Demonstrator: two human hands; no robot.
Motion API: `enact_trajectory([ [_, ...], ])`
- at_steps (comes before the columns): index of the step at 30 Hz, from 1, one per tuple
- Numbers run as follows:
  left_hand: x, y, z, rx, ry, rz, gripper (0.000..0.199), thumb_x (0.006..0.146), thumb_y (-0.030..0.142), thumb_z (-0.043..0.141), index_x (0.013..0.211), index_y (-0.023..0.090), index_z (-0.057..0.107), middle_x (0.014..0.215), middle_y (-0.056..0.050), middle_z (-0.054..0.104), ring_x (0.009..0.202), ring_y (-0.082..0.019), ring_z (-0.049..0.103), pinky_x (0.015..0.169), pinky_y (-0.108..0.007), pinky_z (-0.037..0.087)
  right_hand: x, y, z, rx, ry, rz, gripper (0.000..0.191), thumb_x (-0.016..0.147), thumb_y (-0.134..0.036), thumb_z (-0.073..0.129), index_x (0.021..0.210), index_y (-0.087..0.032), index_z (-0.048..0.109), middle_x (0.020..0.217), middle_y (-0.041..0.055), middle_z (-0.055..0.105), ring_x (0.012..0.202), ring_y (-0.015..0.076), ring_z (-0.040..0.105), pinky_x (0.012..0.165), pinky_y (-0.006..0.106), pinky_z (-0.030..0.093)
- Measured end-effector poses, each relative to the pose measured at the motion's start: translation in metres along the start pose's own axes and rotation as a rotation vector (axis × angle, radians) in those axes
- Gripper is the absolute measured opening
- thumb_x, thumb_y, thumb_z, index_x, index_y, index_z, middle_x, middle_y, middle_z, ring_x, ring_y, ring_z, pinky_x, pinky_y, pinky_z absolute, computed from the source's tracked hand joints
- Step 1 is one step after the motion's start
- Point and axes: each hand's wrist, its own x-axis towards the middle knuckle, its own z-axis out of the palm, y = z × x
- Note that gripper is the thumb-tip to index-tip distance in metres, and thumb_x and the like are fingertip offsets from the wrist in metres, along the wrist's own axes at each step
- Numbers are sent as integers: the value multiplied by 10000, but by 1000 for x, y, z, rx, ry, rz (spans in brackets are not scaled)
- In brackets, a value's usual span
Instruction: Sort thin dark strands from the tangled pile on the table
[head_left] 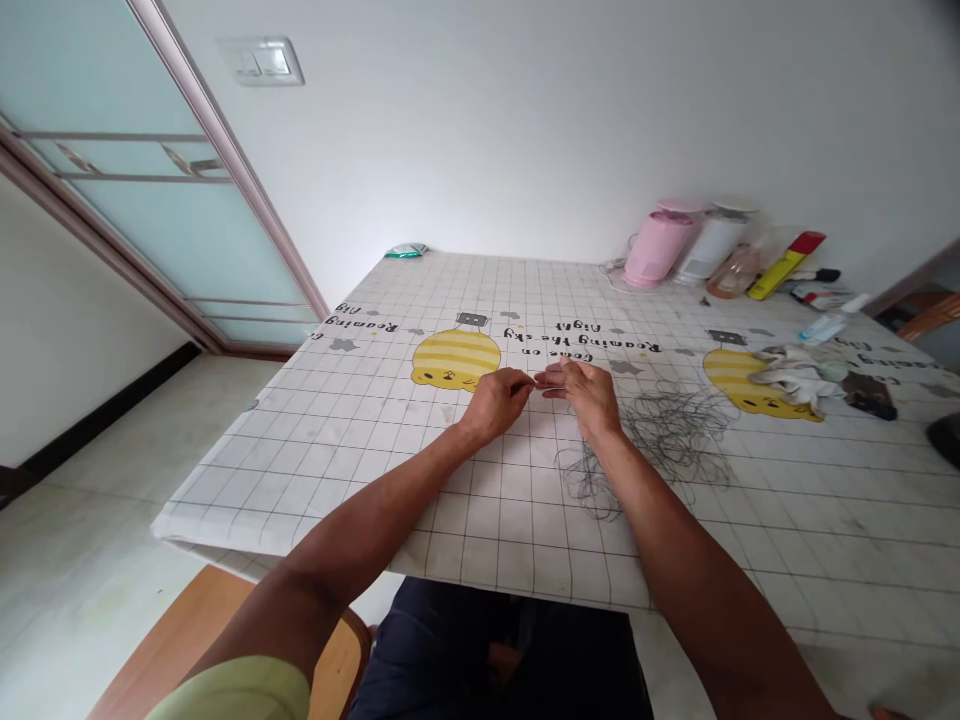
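Observation:
My left hand is over the middle of the table, thumb and fingers pinched together. Whatever it pinches is too thin or too hidden to make out. Facing it, my right hand has its fingers stretched towards the left fingertips, slightly apart, with the thumb raised above them. The fingertips of both hands almost meet. A loose tangle of thin, dark, wire-like strands spreads on the table beside and partly behind my right wrist.
A white checked tablecloth with yellow balloon prints covers the table. Along the wall stand a pink cylinder, a white cylinder and a yellow-red container. A crumpled cloth lies at right, a green packet at the far left corner.

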Motion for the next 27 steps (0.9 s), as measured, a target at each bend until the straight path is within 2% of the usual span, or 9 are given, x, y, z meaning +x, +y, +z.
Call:
enact_trajectory([
  [5, 0, 1, 0, -89, -33, -78, 160, 905, 126, 724, 907, 223, 851, 822, -60, 744, 788, -211, 671, 824, -330, 513, 0, -3, -1, 1, 3, 32, 543, 987, -702, 675, 912, -166, 702, 873, 174, 815, 802, 264, 820, 751, 378, 680],
  [10, 2, 0, -1, -143, -36, -250, 136, 904, 136, 691, 911, 174, 821, 780, -40, 739, 602, -153, 641, 638, -296, 529, 3, -5, -5, -9, 10, -6, 620, 982, -764, 642, 992, -152, 746, 957, 201, 826, 882, 306, 827, 779, 419, 684],
  [14, 19, -2, -21, -134, 33, -387, 145, 893, 109, 664, 877, 155, 800, 758, -39, 732, 612, -149, 663, 591, -271, 557, 7, -3, -10, -118, 80, -52, 752, 973, -870, 510, 979, -164, 767, 926, 196, 829, 844, 329, 820, 743, 431, 675],
  [17, 43, -15, -61, 111, 86, -423, 165, 936, 159, 651, 913, 166, 814, 804, -57, 763, 684, -171, 697, 644, -286, 587, 8, -3, -10, -216, 109, -74, 760, 956, -889, 508, 919, -175, 766, 887, 182, 826, 820, 318, 812, 722, 412, 663],
  [19, 59, -30, -100, 442, 134, -372, 215, 971, 156, 611, 994, 173, 824, 916, -86, 793, 798, -200, 725, 745, -314, 601, 5, -5, -8, -263, 87, -91, 744, 972, -866, 513, 914, -170, 769, 883, 176, 826, 823, 306, 808, 724, 403, 659],
  [21, 71, -49, -143, 865, 135, -288, 299, 1009, 112, 518, 1058, 159, 810, 1081, -142, 787, 956, -242, 732, 856, -354, 597, -1, -7, -5, -308, 51, -115, 722, 1001, -834, 503, 921, -170, 776, 881, 162, 826, 816, 292, 806, 738, 401, 657],
  [24, 79, -79, -198, 1010, 145, -305, 383, 1017, 45, 411, 1131, 100, 772, 1230, -249, 719, 1164, -348, 683, 958, -465, 568, -12, -10, 1, -406, 28, -174, 665, 1039, -778, 497, 925, -188, 781, 858, 124, 826, 800, 274, 807, 778, 402, 650],
  [27, 78, -108, -228, 1068, 122, -324, 408, 1010, 37, 387, 1186, 105, 749, 1333, -278, 662, 1332, -409, 588, 1055, -550, 516, -20, -8, 5, -576, 35, -278, 608, 1072, -717, 493, 898, -207, 776, 825, 89, 822, 793, 266, 813, 809, 399, 630],
])
